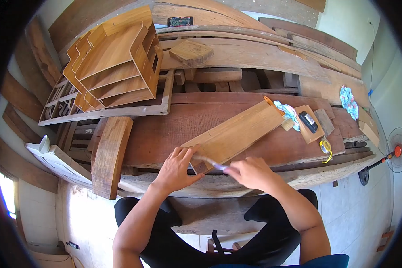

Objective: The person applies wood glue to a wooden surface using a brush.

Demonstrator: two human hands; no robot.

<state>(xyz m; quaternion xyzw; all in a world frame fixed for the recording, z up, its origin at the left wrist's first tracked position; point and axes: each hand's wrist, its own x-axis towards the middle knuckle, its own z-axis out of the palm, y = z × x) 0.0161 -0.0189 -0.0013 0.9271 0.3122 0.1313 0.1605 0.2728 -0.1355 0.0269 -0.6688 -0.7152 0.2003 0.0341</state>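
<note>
A long light-brown wooden board [239,129] lies slantwise on a reddish-brown plank, its near end toward me. My left hand [174,169] grips the near left corner of that board, fingers over the edge and thumb by the end. Closed around a slim tool [216,165] with a pale, purplish handle is my right hand [253,173]. The tool reaches left across the board's near end to my left fingers. Motion blur hides its exact kind. A dark patch shows on the board's end.
A tiered wooden tray rack [116,67] stands at the left back. Near the board's far end are a brush [288,125], a cloth [286,110], a black object [308,122] and a tape measure [325,145]. A thick wood block [113,154] juts out at left; a fan [395,151] stands right.
</note>
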